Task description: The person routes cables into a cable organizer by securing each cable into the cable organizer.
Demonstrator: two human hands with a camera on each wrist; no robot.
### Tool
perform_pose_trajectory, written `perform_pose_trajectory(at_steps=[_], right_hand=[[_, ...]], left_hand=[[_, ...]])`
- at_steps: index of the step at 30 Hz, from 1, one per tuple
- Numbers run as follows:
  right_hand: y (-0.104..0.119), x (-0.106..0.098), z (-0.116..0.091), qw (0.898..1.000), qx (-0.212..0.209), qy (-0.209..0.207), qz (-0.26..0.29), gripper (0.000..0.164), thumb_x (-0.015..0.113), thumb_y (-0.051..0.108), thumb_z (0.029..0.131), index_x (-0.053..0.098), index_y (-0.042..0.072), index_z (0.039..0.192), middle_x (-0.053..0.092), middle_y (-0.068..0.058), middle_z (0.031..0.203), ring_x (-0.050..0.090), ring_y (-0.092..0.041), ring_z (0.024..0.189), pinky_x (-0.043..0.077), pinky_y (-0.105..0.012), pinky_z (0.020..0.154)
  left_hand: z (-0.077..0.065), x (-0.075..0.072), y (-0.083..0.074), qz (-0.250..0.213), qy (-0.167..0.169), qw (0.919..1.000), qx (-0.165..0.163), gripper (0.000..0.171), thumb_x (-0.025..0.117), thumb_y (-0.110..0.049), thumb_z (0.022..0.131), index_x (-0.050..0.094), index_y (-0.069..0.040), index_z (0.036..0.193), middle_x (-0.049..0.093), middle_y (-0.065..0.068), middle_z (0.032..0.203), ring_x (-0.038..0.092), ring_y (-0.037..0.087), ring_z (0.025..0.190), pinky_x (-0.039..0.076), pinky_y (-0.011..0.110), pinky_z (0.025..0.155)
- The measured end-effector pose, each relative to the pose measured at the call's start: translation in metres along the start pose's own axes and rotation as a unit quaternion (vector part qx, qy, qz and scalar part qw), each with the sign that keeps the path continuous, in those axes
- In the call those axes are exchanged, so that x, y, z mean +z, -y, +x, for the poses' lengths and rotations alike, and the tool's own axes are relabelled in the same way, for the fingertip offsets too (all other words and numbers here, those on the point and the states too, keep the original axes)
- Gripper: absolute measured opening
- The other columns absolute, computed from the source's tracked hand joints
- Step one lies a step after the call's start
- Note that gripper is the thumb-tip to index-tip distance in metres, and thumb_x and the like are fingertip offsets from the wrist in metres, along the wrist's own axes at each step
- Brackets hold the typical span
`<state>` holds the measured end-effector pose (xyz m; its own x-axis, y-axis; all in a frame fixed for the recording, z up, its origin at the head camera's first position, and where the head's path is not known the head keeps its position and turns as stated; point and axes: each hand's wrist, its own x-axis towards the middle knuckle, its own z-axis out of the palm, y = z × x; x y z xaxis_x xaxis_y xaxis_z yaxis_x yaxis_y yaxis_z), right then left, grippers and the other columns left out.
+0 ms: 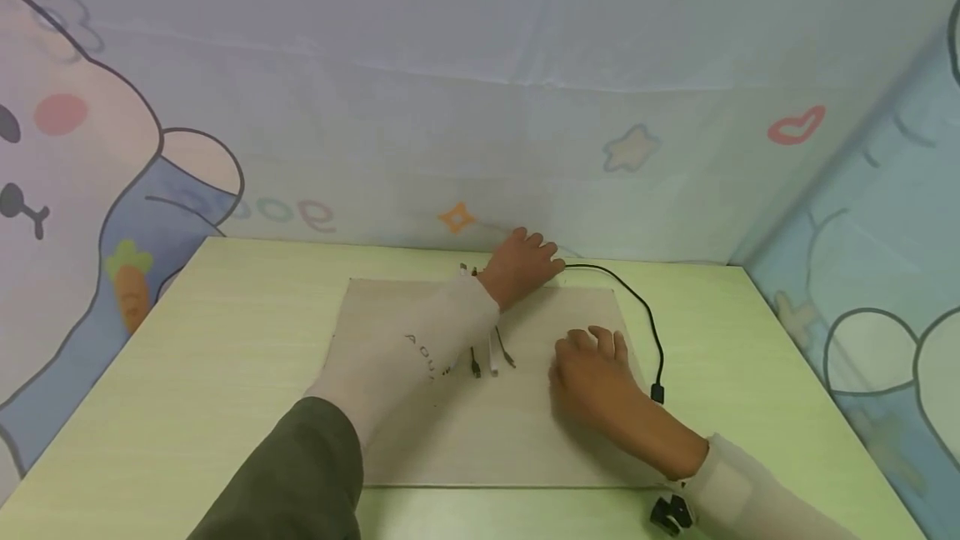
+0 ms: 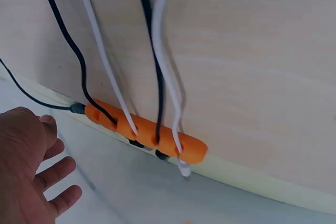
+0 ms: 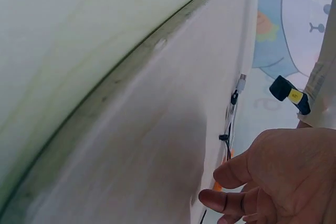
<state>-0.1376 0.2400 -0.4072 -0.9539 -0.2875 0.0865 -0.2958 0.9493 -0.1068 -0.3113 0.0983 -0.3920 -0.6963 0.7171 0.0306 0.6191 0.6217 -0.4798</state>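
My left hand [image 1: 522, 267] reaches to the far edge of the beige board, fingers loosely bent, holding nothing. In the left wrist view that left hand [image 2: 31, 156] is beside an orange cable holder [image 2: 144, 132], a small gap from it. Black cables [image 2: 73, 45] and white cables [image 2: 167, 72] run through the holder's slots. A thin black cable's plug [image 2: 77, 108] meets the holder's end nearest the hand. The left hand hides the holder in the head view. My right hand [image 1: 596, 377] hovers over the board's right side, fingers relaxed, with nothing held.
The board [image 1: 480, 448] lies on a pale table [image 1: 247, 307]. A thin black cable [image 1: 645, 307] curves round its right side to a black connector [image 1: 657, 393]. Several cable ends [image 1: 492, 361] rest mid-board. A printed cloth [image 1: 420, 107] hangs behind.
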Motion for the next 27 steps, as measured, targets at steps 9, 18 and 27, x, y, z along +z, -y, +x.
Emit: perform_pose_trajectory(at_steps=[9,18,27], right_hand=[[-0.017,-0.010,-0.007,0.999,0.031,0.010,0.004,0.013,0.065,0.011,0.108,0.069,-0.001,0.112,0.066,-0.029,0.147,0.048,-0.060,0.147,0.032,-0.086,0.122],[-0.038,-0.009,-0.018,0.997,0.069,-0.021,-0.011,0.016,0.064,0.012,0.107,0.069,-0.002,0.113,0.064,-0.034,0.148,0.044,-0.066,0.149,0.029,-0.090,0.120],[-0.059,-0.009,-0.031,0.993,0.113,-0.015,-0.027,0.023,0.062,0.013,0.107,0.067,-0.007,0.118,0.057,-0.037,0.149,0.034,-0.069,0.153,0.023,-0.094,0.119]], left_hand=[[0.010,-0.006,-0.023,-0.010,0.003,0.9999,0.011,0.036,0.054,-0.022,0.119,0.066,-0.037,0.149,0.067,-0.010,0.146,0.066,0.017,0.132,0.051,0.040,0.115],[0.021,-0.013,-0.048,-0.021,-0.014,0.9993,0.029,0.034,0.052,-0.021,0.121,0.066,-0.034,0.149,0.068,-0.009,0.148,0.067,0.019,0.134,0.052,0.042,0.115],[0.024,-0.024,-0.065,-0.037,-0.020,0.9985,0.034,0.037,0.050,-0.024,0.121,0.066,-0.038,0.151,0.066,-0.011,0.153,0.065,0.018,0.139,0.051,0.042,0.118]])
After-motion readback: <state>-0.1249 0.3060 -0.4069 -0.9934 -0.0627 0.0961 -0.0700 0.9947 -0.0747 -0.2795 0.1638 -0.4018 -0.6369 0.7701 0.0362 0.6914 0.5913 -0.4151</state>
